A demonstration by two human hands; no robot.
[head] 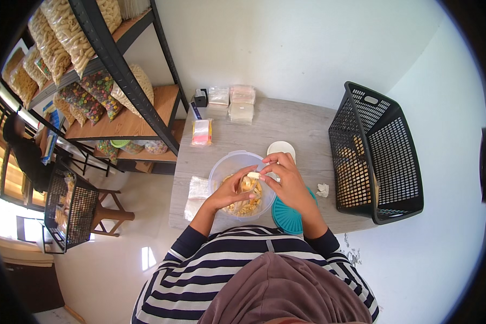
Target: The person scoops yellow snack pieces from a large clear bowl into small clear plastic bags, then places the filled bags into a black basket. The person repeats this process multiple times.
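A small clear plastic bag [247, 187] with a few yellowish snack pieces inside is held by my left hand [228, 191], thumb and fingers around its sides. At the bag's mouth, the thumb and fingers of my right hand [285, 180] pinch a pale snack piece [253, 175]. Both hands are above a round translucent plastic tub [220, 167], which holds many loose yellow and tan snack pieces [251, 208]. A ribbed teal lid [288, 216] lies right of the tub, partly under my right forearm. Behind my right hand is a white rounded object [281, 149], partly hidden.
Stacks of clear plastic bags [241, 95] and a packet [202, 132] are at the table's back left. Flat bags [197, 194] lie left of the tub, crumpled paper [323, 190] right. A black crate [393, 162] stands right; snack-laden shelves [125, 125] and a person [28, 146] are left.
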